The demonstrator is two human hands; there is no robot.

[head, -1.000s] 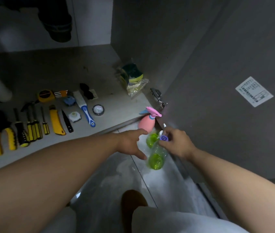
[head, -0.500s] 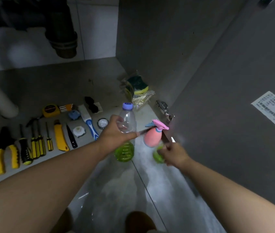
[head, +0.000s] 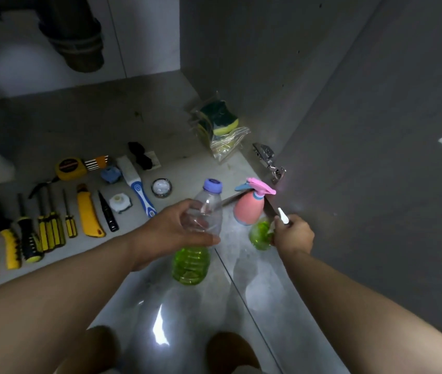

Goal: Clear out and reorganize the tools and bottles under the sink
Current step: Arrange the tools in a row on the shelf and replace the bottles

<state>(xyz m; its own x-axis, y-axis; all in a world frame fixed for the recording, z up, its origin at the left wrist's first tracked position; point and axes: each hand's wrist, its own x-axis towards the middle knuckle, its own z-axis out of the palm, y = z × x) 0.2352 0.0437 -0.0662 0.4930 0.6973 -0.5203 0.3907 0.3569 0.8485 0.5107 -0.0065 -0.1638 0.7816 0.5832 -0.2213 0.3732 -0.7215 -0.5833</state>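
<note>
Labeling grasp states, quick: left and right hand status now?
Left hand: fingers curled round the clear plastic bottle with purple cap and green liquid.
Right hand: gripping the small green bottle with white spray nozzle.

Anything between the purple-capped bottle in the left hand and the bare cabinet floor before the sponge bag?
Nothing visible blocks the purple-capped bottle. The pink sprayer stands right of that path, the round tin left of it.

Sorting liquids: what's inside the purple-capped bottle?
Green liquid fills the bottom of the bottle; the upper part looks empty. The left hand covers part of the middle.
</note>
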